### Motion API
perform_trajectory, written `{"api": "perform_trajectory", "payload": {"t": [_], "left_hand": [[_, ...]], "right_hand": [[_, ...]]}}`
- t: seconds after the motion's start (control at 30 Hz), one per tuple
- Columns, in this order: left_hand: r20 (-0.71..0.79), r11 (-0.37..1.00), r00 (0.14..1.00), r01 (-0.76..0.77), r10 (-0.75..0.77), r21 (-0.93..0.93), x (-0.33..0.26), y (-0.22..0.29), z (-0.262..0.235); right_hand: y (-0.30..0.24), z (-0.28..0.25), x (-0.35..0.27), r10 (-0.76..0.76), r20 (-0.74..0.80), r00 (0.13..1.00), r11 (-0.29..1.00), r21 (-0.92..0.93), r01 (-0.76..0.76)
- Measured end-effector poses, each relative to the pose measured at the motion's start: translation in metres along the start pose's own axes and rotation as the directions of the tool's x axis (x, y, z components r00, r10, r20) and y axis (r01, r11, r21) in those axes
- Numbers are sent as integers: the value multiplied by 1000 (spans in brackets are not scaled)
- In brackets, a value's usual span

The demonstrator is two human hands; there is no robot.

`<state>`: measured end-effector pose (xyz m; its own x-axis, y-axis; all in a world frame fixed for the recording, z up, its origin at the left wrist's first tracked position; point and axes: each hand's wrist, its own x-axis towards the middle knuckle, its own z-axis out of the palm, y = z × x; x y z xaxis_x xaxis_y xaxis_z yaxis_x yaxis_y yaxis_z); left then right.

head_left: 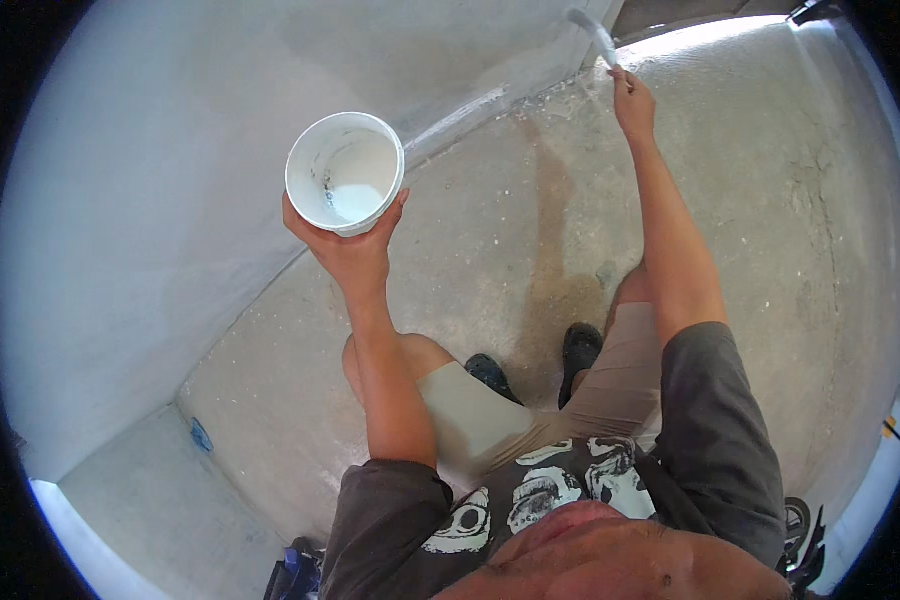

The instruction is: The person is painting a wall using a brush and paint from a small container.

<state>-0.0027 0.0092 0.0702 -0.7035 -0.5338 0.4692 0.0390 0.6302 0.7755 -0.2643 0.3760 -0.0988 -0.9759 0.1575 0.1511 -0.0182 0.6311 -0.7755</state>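
My left hand (353, 252) cups a round white tub (345, 172) from below, holding it up near the white wall; a little white paint lies in its bottom. My right hand (634, 102) is stretched far forward and grips the handle of a paintbrush (596, 36), whose bristle end rests against the wall close to the corner where wall and floor meet. I am crouched, with my knees and black shoes (580, 347) below my arms.
A white painted wall (150, 200) fills the left and top. The concrete floor (770, 200) is cracked and speckled with paint along the wall's foot. A strip of blue tape (201, 435) lies at lower left. Dark objects lie at the bottom edge.
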Motion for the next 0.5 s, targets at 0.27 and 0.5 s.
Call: {"api": "perform_trajectory", "payload": {"t": [0.27,0.5], "left_hand": [[17,997,999,28,-27,-68,-3,18,0],[141,995,990,16,-3,-96,12,69,-3]], "right_hand": [[-16,-21,-9,93,-59,994,993,-70,-97],[-42,40,-45,77,247,966,970,206,-129]]}}
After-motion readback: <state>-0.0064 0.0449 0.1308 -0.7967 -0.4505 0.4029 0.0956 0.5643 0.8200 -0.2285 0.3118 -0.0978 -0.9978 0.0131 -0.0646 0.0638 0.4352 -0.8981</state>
